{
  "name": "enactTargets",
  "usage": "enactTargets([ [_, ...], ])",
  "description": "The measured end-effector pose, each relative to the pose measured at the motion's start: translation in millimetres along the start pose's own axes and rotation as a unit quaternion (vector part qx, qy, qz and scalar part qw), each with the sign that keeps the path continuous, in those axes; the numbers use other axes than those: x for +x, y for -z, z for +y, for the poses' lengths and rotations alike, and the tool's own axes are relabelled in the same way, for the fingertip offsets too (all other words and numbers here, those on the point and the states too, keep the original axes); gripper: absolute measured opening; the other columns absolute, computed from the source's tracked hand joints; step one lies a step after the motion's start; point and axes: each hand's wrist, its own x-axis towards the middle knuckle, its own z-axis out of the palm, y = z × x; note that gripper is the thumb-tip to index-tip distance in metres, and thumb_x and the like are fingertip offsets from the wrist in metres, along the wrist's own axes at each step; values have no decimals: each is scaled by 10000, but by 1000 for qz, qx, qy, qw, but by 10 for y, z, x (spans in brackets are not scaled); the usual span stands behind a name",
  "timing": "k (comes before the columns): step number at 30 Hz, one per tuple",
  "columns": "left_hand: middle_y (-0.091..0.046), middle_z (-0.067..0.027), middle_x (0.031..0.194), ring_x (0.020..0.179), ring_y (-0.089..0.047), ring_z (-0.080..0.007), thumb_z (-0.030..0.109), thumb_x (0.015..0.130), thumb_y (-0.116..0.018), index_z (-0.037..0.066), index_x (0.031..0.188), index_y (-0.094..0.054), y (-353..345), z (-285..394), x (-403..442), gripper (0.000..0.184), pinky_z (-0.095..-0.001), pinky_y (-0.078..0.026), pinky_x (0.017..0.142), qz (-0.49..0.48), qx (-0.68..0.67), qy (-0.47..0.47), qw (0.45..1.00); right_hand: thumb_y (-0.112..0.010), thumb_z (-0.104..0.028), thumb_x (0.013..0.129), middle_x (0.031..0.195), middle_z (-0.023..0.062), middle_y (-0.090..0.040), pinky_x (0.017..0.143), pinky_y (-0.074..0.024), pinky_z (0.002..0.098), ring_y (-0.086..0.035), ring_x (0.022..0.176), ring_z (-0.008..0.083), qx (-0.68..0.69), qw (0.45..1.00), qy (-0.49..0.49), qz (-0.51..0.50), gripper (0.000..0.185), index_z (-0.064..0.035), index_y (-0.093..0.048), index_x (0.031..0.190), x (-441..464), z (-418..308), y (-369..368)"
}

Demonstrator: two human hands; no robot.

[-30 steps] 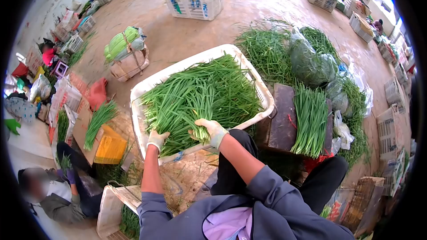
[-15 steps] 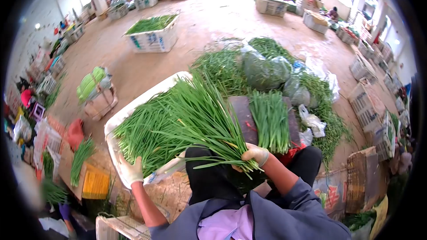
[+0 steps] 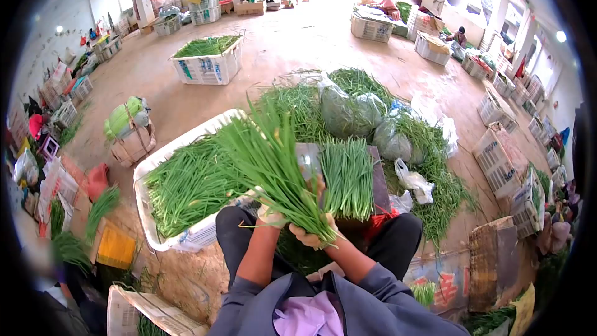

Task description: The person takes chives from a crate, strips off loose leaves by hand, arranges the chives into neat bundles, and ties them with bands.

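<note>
Right hand [image 3: 309, 234] is gripping a bunch [image 3: 272, 177] of greens

The right hand is wrapping its fingers around the bunch low down, near the pale cut ends, and is holding it firmly. The left hand [image 3: 272, 216] is lying against the left side of the stalks, partly hiding among them; I cannot tell how far its fingers are bending or whether they are gripping.

The bunch is hanging in the air in front of the chest, above the gap between the knees [image 3: 234, 227]. It is tilting, its cut ends pointing down towards the right forearm and its long leaves fanning up and to the left. Those leaves are hiding part of the crate [image 3: 202, 236] on the left, where more greens [image 3: 193, 183] are lying in a thick layer.

Just right of the bunch, a neat bundle [image 3: 348, 180] is resting on a dark box [image 3: 380, 190], its pale ends facing the person. Beyond the box, a stuffed sack [image 3: 348, 115] is sitting amid a loose heap [image 3: 297, 115] on the floor [image 3: 205, 101], and a white bag [image 3: 415, 182] is lying nearer, to the right. A strapped bale [image 3: 132, 137] is standing left of the crate. Farther back, a second crate [image 3: 214, 70] is holding greens too.
</note>
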Motion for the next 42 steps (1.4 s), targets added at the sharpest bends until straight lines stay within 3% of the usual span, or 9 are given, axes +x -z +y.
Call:
enactTargets([
  [4,-542,-199,1311,1171,-573,-329,612,741,-756,-85,1433,-390,-166,-205,192,1048,-409,-527,971,-65,523,-48,848,-704,-334,745,860,119,-489,433,-334,254,-416,553,120,75,996,42,38,680,113,-510,1219,-263,227,4],
  [10,-710,-119,1017,860,-692,-301,131,831,-695,8,1204,-637,-44,307,135,398,-438,-580,802,101,508,-143,843,-383,-513,1023,1517,206,-399,1037,-434,535,-511,1282,389,22,988,45,149,699,-20,-307,1512,-442,87,73],
  [15,-713,-174,967,834,-699,-280,192,809,-694,-86,1010,-682,-266,198,144,343,-390,-579,787,190,612,-192,744,-541,-196,992,1406,118,-521,1057,-429,333,-533,1243,179,-320,899,76,289,586,-20,-314,1502,-156,-273,-218],
  [18,-712,-163,974,838,-700,-280,118,820,-685,-50,1059,-666,-300,49,194,293,-404,-582,785,219,607,-206,736,-719,-22,857,1256,56,-625,968,-465,287,-584,1088,117,-687,615,171,346,598,29,-461,1394,131,-219,-367],
  [23,-706,-167,982,855,-701,-298,45,833,-654,-25,1101,-646,-347,160,51,276,-437,-592,798,179,624,-271,711,-638,-145,964,905,47,-691,785,-484,256,-603,851,97,-478,702,330,412,117,-46,-677,1012,213,-190,69],
  [29,-652,-77,834,720,-653,-244,167,887,-705,47,1026,-611,-638,962,-315,206,-405,-579,671,161,557,-414,702,-445,-301,1051,655,11,-511,524,-370,312,-432,521,131,-168,920,281,217,319,-86,-545,837,-521,-204,-265],
  [35,-601,-2,764,671,-608,-161,228,905,-723,100,1023,-606,-1124,920,-324,210,-353,-536,638,146,540,-478,677,-679,-230,888,1074,180,-675,901,-517,363,-658,992,269,-893,362,-102,249,331,-14,-642,1136,-1017,158,556],
  [37,-587,-3,750,665,-600,-159,204,899,-723,94,1025,-601,-1129,811,-298,207,-357,-530,648,131,589,-461,651,-752,-161,840,1084,149,-700,855,-536,324,-685,957,212,-715,547,51,432,373,-12,-636,1161,-595,-23,148],
  [42,-697,-143,813,715,-682,-258,155,858,-728,36,1026,-615,-965,452,-122,236,-389,-580,653,156,638,-405,636,-863,-314,694,1314,234,-530,1008,-451,427,-542,1190,386,-847,387,138,336,811,-9,-497,1351,296,-285,-387],
])
